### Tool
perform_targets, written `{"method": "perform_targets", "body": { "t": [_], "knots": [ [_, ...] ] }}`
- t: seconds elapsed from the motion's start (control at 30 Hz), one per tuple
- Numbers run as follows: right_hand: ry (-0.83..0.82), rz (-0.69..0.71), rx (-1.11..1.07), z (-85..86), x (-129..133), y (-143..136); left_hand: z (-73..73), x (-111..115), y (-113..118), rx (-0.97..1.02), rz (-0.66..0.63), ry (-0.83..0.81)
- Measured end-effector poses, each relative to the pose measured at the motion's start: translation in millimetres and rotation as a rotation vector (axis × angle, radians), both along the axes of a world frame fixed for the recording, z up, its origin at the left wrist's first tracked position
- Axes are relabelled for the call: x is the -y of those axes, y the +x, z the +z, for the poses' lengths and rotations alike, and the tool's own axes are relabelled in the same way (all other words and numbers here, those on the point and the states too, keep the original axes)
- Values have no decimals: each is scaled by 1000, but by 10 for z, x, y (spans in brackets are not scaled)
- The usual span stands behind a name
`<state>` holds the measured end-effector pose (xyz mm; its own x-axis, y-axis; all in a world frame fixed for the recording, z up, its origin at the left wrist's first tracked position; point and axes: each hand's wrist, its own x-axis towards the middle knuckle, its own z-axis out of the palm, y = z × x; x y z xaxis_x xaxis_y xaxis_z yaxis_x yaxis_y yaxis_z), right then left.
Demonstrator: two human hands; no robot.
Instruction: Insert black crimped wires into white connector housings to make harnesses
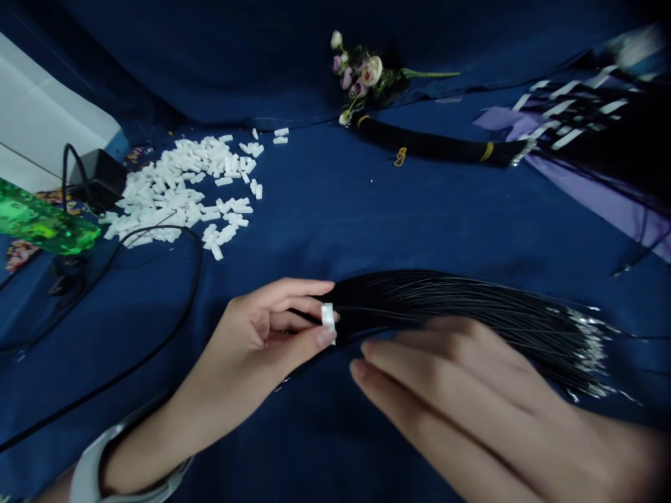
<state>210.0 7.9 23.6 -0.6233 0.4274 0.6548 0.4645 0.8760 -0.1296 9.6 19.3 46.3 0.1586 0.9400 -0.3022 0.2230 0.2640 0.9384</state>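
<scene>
My left hand pinches a small white rectangular piece between thumb and fingers. It is held just at the left end of a thick bundle of black necklace cords, whose silver metal clasps fan out at the right. My right hand is in front of the bundle, a little right of the white piece. Its fingers are closed, with thumb and fingertip close together; motion blur hides anything between them. A thin dark strand seems to run near its fingertips.
A pile of similar white pieces lies at the back left, beside a black box, a green bottle and a black cable. Farther back are artificial flowers, a tied cord bundle and cords with white pieces on purple material.
</scene>
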Motion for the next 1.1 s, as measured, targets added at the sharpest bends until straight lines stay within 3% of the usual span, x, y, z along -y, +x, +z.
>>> {"method": "perform_targets", "body": {
  "t": [0.2, 0.53, 0.83, 1.1],
  "knots": [
    [95, 27, 196, -127, -93, -86, -26, -104, -76, -98, -43, 94],
    [29, -14, 136, -139, -102, -122, -62, -89, -51, -103, -74, 108],
    [-71, -20, 130, -102, -100, -76, -61, -86, -82, -42, -87, 73],
    [-17, 3, 216, -175, -112, -123, -34, -100, -56, -6, -47, -37]
  ]
}}
